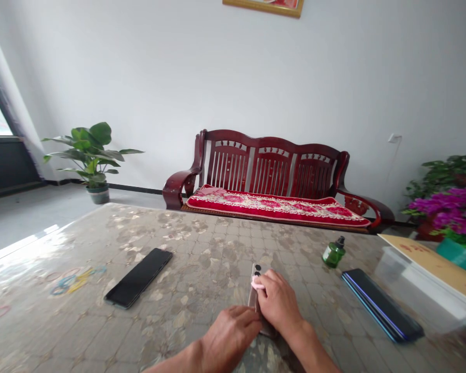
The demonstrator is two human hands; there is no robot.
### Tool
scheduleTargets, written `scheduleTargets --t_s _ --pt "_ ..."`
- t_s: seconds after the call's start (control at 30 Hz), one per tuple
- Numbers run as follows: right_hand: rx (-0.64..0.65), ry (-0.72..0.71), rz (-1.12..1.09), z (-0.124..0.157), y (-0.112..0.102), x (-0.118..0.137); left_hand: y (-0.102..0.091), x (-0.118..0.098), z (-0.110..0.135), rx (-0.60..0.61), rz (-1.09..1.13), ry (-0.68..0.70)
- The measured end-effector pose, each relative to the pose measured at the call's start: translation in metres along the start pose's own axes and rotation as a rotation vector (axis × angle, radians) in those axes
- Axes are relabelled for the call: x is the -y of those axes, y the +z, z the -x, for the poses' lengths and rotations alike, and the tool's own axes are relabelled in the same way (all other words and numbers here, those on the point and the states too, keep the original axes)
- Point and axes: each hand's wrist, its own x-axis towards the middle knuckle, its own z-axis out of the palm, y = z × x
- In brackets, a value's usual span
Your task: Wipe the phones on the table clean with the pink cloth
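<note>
A beige phone [252, 299] lies back side up on the table, its dark camera lenses showing at the far end. My right hand [278, 300] is closed round a small pale pink cloth [257, 283] and presses it on the phone's back, just below the lenses. The fingers of my left hand [231, 331] are closed at the near left part of the phone and steady it. Both hands cover much of the phone.
On the patterned tablecloth [202, 259] lie a black phone [140, 278] and several coloured rubber bands [72, 281] at left. To the right are a green pump bottle [333, 254], stacked phones [380, 304] and a clear plastic box [419, 290]. A wooden bench [272, 171] stands behind.
</note>
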Motion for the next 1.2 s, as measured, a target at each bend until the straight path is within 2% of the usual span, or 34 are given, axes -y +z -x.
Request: scheduleTargets --t_s 0.2,0.37,0.5,0.67,0.83,0.93,1.07,1.2 --pt "0.103 -0.057 -0.105 0.004 -0.006 -0.003 0.001 0.001 0.001 0.072 0.018 -0.009" --pt "0.018 0.027 -0.034 -0.001 -0.007 -0.011 0.002 0.000 0.003 0.063 0.015 -0.036" --pt "-0.037 0.008 -0.064 -0.002 -0.003 -0.015 0.000 -0.001 0.000 0.133 0.024 -0.109" --pt "-0.073 -0.028 -0.107 0.001 0.002 -0.017 -0.015 0.005 -0.017 0.251 0.103 -0.250" --pt "-0.090 -0.049 -0.126 0.003 0.005 -0.020 -0.021 0.034 -0.047 0.220 0.065 -0.401" --pt "-0.094 -0.055 -0.119 0.003 0.007 -0.022 -0.016 0.056 -0.069 0.253 0.042 -0.296" --pt "-0.098 -0.055 -0.119 0.003 0.008 -0.024 -0.011 0.074 -0.096 0.423 0.031 0.001" --pt "-0.094 -0.075 -0.159 0.003 0.006 -0.024 -0.012 0.085 -0.110 0.530 -0.016 0.076"
